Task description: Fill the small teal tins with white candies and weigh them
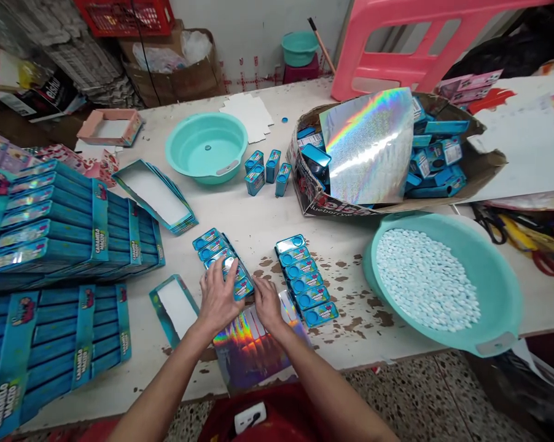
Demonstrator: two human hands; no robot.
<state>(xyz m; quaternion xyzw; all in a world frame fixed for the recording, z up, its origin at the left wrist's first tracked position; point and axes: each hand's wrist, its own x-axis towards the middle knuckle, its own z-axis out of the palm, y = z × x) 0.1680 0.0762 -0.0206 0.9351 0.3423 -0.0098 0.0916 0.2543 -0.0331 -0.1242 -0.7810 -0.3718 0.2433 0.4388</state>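
Observation:
My left hand (220, 293) lies over the lower part of a row of small blue candy boxes (211, 247), its fingers spread on their tops. Against the right side of that row, near its lower end, my right hand (268, 301) touches the boxes with its fingertips; what its fingers hold, if anything, is hidden. A second row of blue boxes (306, 282) lies to the right of my right hand. Below both hands is a shiny holographic sheet (258, 359) with cut-out strips.
Stacked blue display boxes (69, 227) fill the left. A bowl of pale candies (427, 279) stands at the right, a carton (314, 199) of blue boxes behind it. Another turquoise bowl (206, 138), trays (166, 205) and several upright boxes (255, 178) lie farther back.

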